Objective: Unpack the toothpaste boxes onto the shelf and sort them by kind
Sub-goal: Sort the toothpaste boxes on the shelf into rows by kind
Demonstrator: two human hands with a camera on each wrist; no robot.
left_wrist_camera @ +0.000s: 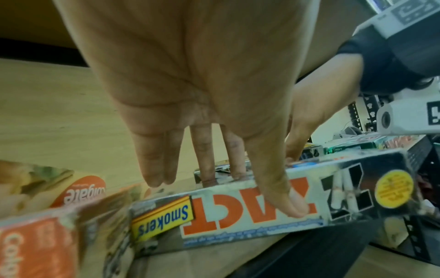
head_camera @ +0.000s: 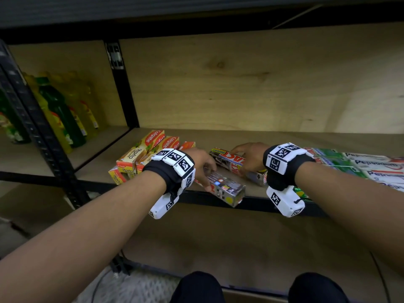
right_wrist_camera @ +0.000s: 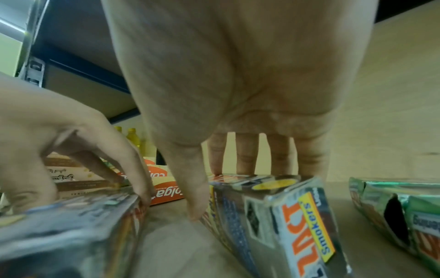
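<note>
Far left bay: green and yellow bottles (head_camera: 63, 119), labels unreadable, count unclear.

Main shelf (head_camera: 284, 141), left to right:
- Colgate boxes (head_camera: 140, 156), yellow/orange, "Colgate" in red. At least four in the head view, angled, packed side by side; the nearest reaches the front edge.
- Left hand (head_camera: 202, 166) grips the near smokers box (head_camera: 227, 190). Silver box, print reads "Smokers" plus large orange letters, roughly "ZACT", with a yellow round sticker at the end. Left wrist view has the thumb (left_wrist_camera: 283, 195) on the printed face and the fingers over the far edge. The box sits diagonally and its end overhangs the front edge of the shelf.
- Right hand (head_camera: 249, 158) grips the far smokers box (head_camera: 231, 161), same print. Right wrist view has the fingers on top and the thumb down the near side. This box lies further in, just beside the first, with a narrow strip of bare shelf between them.
- Green boxes (head_camera: 330, 159), two or three, text unreadable; one has a torn end flap in the right wrist view.
- Pepsodent boxes (head_camera: 376, 168), white, about four, running out of frame at right.

Open room: the deep bare strip behind all rows up to the plywood back wall (head_camera: 240, 84).
</note>
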